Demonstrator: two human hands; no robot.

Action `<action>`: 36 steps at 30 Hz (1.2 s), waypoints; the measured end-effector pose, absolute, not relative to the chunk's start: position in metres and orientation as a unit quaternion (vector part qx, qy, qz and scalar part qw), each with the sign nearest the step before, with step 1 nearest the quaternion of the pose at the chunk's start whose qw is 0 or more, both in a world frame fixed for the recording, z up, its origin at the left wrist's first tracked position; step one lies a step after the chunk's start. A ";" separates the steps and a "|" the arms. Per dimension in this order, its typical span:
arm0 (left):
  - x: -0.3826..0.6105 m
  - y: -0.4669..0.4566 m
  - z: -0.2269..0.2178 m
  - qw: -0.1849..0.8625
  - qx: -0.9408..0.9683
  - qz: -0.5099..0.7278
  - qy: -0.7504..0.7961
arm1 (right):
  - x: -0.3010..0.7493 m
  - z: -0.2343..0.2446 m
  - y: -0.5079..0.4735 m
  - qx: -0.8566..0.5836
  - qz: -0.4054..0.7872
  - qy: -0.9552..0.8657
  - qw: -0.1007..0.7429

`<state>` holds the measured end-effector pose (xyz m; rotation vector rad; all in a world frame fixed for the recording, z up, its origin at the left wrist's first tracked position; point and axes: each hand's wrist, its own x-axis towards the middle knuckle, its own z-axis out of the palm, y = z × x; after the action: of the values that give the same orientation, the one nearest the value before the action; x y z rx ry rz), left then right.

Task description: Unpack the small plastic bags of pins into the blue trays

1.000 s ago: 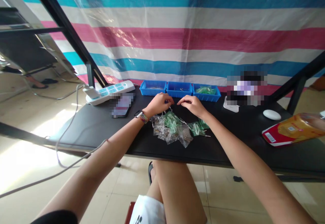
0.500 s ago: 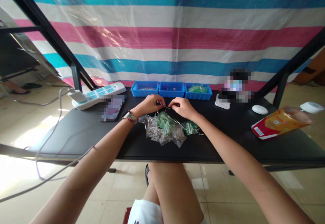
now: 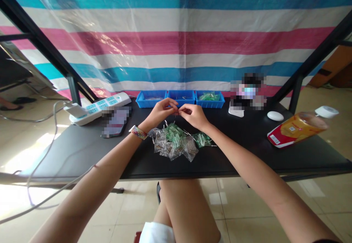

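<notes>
My left hand (image 3: 164,111) and my right hand (image 3: 194,116) meet above the table, just in front of the blue trays. Both are closed in a pinch, fingertips together, on a thin silvery rod (image 3: 175,118) that is mostly hidden by the fingers. Below them lies a heap of small clear plastic bags (image 3: 170,148) holding little brownish metal pieces. On top are bags of pale green tubes (image 3: 175,134), with another green bag (image 3: 202,139) at the right. Loose thin metal rods stick out around the heap.
Three blue trays (image 3: 181,103) line the back; the right one holds green pieces. A power strip (image 3: 108,103) and a phone (image 3: 117,122) lie left. At right are a white oval object (image 3: 275,116), a leaning drink bottle (image 3: 298,128) and a blurred-out item. A cable (image 3: 55,151) hangs at left.
My hands have drawn together, so their fingertips now meet; before, a gap with the thin rod showed between them. The view has shifted slightly.
</notes>
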<state>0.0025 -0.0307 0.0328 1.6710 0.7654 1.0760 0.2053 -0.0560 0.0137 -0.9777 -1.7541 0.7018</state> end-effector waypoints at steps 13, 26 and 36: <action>0.001 -0.031 0.037 0.442 0.721 0.406 0.347 | 0.208 0.024 -0.060 -0.392 0.258 -0.729 0.499; 0.000 -0.028 0.034 0.416 0.721 0.436 0.342 | 0.217 0.013 -0.047 -0.428 0.340 -0.624 0.559; 0.001 -0.024 0.030 0.364 0.725 0.450 0.374 | 0.212 0.015 -0.048 -0.375 0.450 -0.570 0.576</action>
<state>0.0006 -0.0241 0.0301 1.8648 0.9610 1.1571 0.2123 -0.0478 0.0150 -0.8777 -1.3356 1.0528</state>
